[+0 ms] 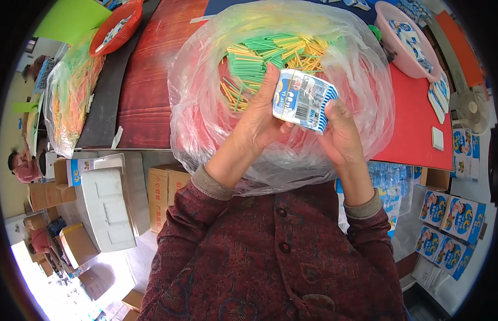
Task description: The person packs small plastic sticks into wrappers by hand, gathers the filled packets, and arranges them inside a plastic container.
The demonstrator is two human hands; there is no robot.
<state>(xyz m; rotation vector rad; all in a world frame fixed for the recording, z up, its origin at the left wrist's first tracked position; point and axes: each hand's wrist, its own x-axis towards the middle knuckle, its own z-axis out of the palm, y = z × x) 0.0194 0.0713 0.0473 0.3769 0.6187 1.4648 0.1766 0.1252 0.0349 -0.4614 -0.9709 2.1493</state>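
Note:
A small bundle of blue-and-white printed packets (308, 99) with a barcode and striped edge is held up between my two hands. A thin yellowish band seems to run across its left part. My left hand (258, 115) grips the bundle's left side, thumb up along the edge and fingers partly hidden beneath. My right hand (342, 131) pinches its lower right corner, the thumb on the printed face. Just beyond lie many short green and yellow straw-like sticks (251, 63) inside an open clear plastic bag (198, 69), whose crumpled rim surrounds them.
A pink basin (385, 16) of similar packets stands at back right, with loose packets (439, 96) and a white block (437, 138) nearby. An orange basket (134, 9) and another filled plastic bag (70, 107) are at left. Cartons (166, 190) sit below the red table (415, 142).

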